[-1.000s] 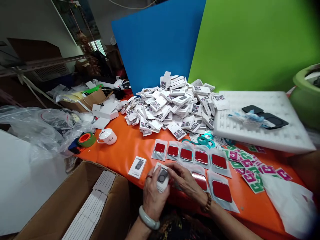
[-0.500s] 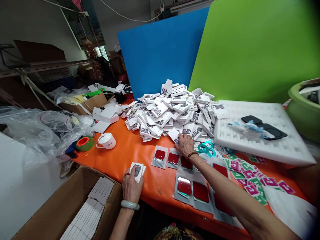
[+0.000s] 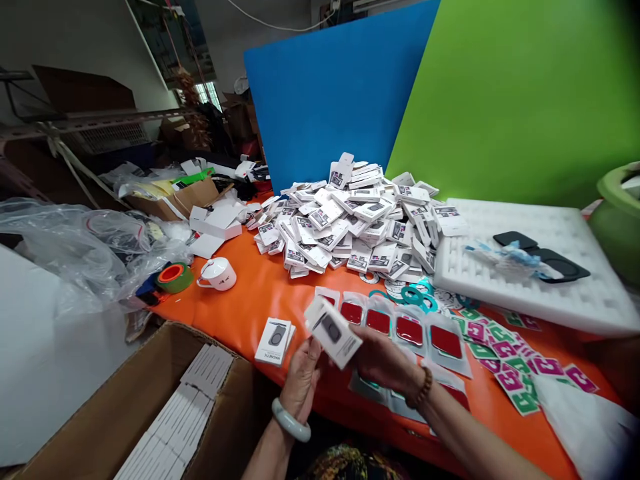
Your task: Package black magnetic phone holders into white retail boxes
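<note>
Above the table's front edge, a small white box (image 3: 333,331) printed with a dark round device is held tilted between my two hands. My left hand (image 3: 300,380), with a pale bangle on its wrist, pinches its lower left side. From the right, my right hand (image 3: 385,360), wearing a beaded bracelet, grips the other side; its fingertips are partly hidden behind the box. A short stack of similar boxes marked MAGNETIC (image 3: 274,341) lies flat just left of my left hand. Beneath and beyond my right hand are clear pouches with dark red square pads (image 3: 379,321).
A big heap of white boxes (image 3: 345,223) covers the table's back. An open carton (image 3: 240,390) with packed boxes stands front left. Near it are a white mug (image 3: 219,275) and tape rolls (image 3: 174,277). White foam (image 3: 515,293) and pink-green cards (image 3: 510,357) lie right.
My right hand has come back from the heap with a box. My left hand has left the stack, moved right and taken hold of that box too.
</note>
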`<state>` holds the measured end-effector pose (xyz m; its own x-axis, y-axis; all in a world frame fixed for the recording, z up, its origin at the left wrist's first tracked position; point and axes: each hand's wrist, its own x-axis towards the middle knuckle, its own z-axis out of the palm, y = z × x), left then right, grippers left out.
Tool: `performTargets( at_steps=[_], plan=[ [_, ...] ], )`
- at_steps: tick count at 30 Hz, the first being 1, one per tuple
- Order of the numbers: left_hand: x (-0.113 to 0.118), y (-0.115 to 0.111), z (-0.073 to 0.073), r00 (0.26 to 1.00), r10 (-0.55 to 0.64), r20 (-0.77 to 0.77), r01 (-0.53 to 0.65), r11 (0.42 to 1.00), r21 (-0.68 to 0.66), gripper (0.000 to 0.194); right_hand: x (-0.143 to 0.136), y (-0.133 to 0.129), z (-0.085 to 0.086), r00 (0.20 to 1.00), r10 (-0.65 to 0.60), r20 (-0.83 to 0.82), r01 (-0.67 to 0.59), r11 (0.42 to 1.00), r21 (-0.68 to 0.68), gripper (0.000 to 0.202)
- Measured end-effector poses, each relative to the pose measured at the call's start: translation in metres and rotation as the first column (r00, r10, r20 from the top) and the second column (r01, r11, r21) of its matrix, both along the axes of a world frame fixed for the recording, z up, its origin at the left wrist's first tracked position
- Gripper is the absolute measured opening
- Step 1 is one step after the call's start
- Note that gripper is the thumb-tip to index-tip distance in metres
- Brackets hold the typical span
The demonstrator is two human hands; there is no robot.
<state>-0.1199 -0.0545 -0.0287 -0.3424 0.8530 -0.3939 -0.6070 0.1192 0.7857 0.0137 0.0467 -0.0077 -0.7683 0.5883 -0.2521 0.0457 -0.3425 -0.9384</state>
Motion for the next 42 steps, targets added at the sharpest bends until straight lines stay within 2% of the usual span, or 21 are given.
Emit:
performTargets(
  at_steps=[2, 3, 4, 5, 6, 7, 8, 10, 13, 17, 21, 27, 32, 36, 40, 42],
  plan=[
    [0.003, 0.0, 0.001, 0.979, 0.006, 0.205, 0.0, 0.999, -0.032, 0.047, -0.006, -0.02, 0.0, 0.988, 0.152, -0.02, -0.153, 0.984, -0.089, 0.042],
    [0.002, -0.002, 0.0, 0.962, 0.036, 0.27, -0.023, 0.998, -0.052, 0.043, -0.01, -0.021, -0.001, 0.98, 0.198, -0.002, -0.198, 0.979, -0.048, 0.041],
    [0.001, -0.004, -0.001, 0.947, 0.066, 0.315, -0.048, 0.997, -0.067, 0.04, -0.013, -0.016, -0.003, 0.978, 0.199, 0.061, -0.203, 0.977, 0.072, 0.04],
    [-0.001, -0.007, -0.002, 0.935, 0.086, 0.343, -0.065, 0.995, -0.072, 0.039, -0.018, -0.006, -0.005, 0.977, 0.154, 0.15, -0.186, 0.955, 0.231, 0.04],
    [-0.004, -0.01, -0.003, 0.929, 0.098, 0.356, -0.076, 0.994, -0.074, 0.039, -0.023, 0.008, -0.007, 0.97, 0.073, 0.233, -0.162, 0.906, 0.391, 0.041],
    [-0.006, -0.013, -0.004, 0.927, 0.105, 0.359, -0.081, 0.993, -0.081, 0.042, -0.028, 0.025, -0.01, 0.947, -0.064, 0.314, -0.129, 0.82, 0.558, 0.039],
    [-0.008, -0.017, -0.005, 0.927, 0.107, 0.359, -0.078, 0.993, -0.093, 0.045, -0.034, 0.043, -0.013, 0.929, -0.16, 0.334, -0.093, 0.772, 0.629, 0.033],
    [-0.01, -0.025, -0.007, 0.926, 0.095, 0.364, -0.056, 0.992, -0.117, 0.051, -0.047, 0.077, -0.02, 0.9, -0.266, 0.346, -0.059, 0.711, 0.7, 0.02],
    [-0.01, -0.036, -0.012, 0.909, 0.049, 0.414, -0.02, 0.997, -0.075, 0.051, -0.065, 0.11, -0.03, 0.87, -0.308, 0.385, -0.085, 0.675, 0.733, 0.006],
    [-0.009, -0.047, -0.021, 0.88, -0.045, 0.474, 0.065, 0.998, -0.027, 0.045, -0.079, 0.125, -0.039, 0.85, -0.233, 0.472, -0.192, 0.697, 0.691, 0.011],
    [-0.01, -0.051, -0.031, 0.891, -0.069, 0.45, 0.088, 0.996, -0.02, 0.046, -0.078, 0.133, -0.04, 0.854, -0.138, 0.501, -0.248, 0.738, 0.627, 0.018],
    [-0.009, -0.052, -0.039, 0.892, -0.039, 0.45, 0.075, 0.995, -0.061, 0.044, -0.068, 0.127, -0.034, 0.914, -0.019, 0.406, -0.229, 0.802, 0.552, 0.026],
    [-0.008, -0.051, -0.039, 0.88, -0.115, 0.461, 0.13, 0.992, 0.0, 0.045, -0.07, 0.116, -0.031, 0.946, -0.016, 0.324, -0.169, 0.827, 0.535, 0.023],
    [-0.006, -0.054, -0.037, 0.853, -0.251, 0.457, 0.21, 0.968, 0.14, 0.056, -0.059, 0.103, -0.013, 0.975, 0.004, 0.224, -0.116, 0.863, 0.492, 0.028],
    [0.0, -0.054, -0.038, 0.814, -0.374, 0.444, 0.295, 0.925, 0.238, 0.064, -0.031, 0.071, 0.023, 0.999, 0.037, 0.003, -0.037, 0.965, 0.261, 0.03],
    [0.006, -0.052, -0.035, 0.801, -0.435, 0.412, 0.35, 0.898, 0.267, 0.064, -0.017, 0.052, 0.039, 0.999, 0.035, -0.04, -0.027, 0.981, 0.191, 0.027]
  ],
)
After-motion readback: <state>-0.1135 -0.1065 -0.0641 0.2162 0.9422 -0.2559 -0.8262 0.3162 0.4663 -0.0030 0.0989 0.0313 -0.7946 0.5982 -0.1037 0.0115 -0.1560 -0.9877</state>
